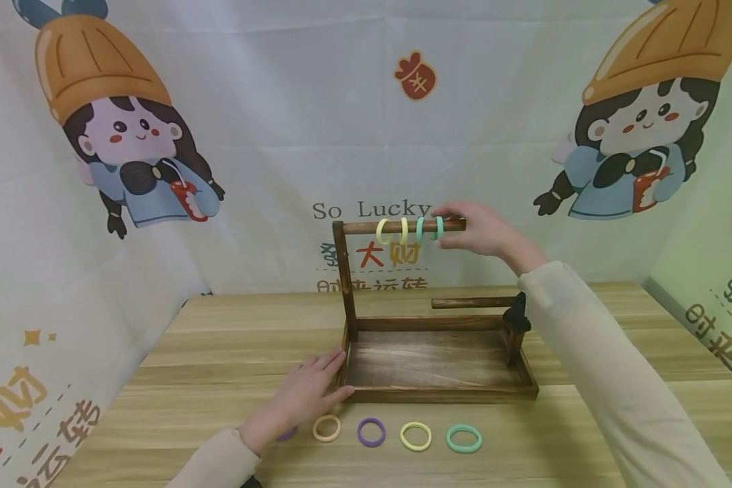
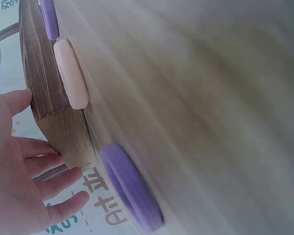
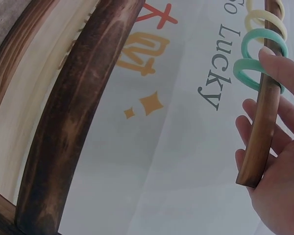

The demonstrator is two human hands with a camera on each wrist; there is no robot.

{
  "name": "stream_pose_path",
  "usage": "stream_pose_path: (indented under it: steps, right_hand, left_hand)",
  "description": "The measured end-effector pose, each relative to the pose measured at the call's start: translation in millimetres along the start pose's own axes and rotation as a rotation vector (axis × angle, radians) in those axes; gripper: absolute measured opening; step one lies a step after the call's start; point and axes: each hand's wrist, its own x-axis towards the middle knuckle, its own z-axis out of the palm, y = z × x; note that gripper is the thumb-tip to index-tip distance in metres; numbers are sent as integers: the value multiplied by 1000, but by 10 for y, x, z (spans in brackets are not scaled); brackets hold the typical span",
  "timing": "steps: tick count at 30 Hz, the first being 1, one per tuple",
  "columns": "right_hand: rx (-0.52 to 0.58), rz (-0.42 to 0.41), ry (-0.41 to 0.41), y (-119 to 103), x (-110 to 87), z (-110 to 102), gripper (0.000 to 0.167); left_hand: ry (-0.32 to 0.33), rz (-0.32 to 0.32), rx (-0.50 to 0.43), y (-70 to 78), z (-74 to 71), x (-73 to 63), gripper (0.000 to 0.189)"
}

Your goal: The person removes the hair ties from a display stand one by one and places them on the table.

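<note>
My right hand point(image 1: 484, 230) reaches up to the upper bar point(image 1: 362, 228) of a dark wooden stand point(image 1: 439, 393), where the outermost green ring point(image 1: 440, 228) hangs around the wood, right at my fingertips and on their left. The bar's long axis runs left to right, fixed to a tall post point(image 1: 344, 278) on the left and free at the right. As I judge it, any slide of that ring must follow this line, leftward to close up or rightward to come off. My right hand is clearly the nearer one.

Left of the ring, on the same bar, sit a second green ring point(image 1: 419, 232) and two yellow rings point(image 1: 404, 232), with gaps between them.

My right forearm slants in from the lower right, the digits on either side of the bar near its free end, one touching the green ring; whether they pinch it, I cannot tell. Low and well apart from it, my left hand point(image 1: 305, 390) rests against the stand's front left corner, fingers loosely extended.

In front of the stand, five more rings lie in a row on the surface point(image 1: 232, 352): green point(image 1: 463, 450), yellow point(image 1: 416, 448), purple point(image 1: 371, 444), peach point(image 1: 326, 439) and, partly hidden by my left wrist, another purple.
</note>
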Motion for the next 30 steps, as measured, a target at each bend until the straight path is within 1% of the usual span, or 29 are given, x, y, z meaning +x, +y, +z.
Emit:
stream_pose_path:
  steps: [5, 10, 18, 30]
  right_hand:
    - [22, -9, 16, 5, -10, 8, 46]
    - [20, -12, 33, 26, -22, 0, 45]
    - [30, 7, 50, 64, -57, -31, 47]
    - [84, 44, 140, 196, -144, -59, 38]
  left_hand:
    - [-7, -6, -6, 8, -10, -2, 64]
    - [-14, -12, -19, 10, -20, -6, 64]
    - [0, 0, -22, 4, -7, -13, 64]
    - [2, 7, -15, 6, -11, -14, 64]
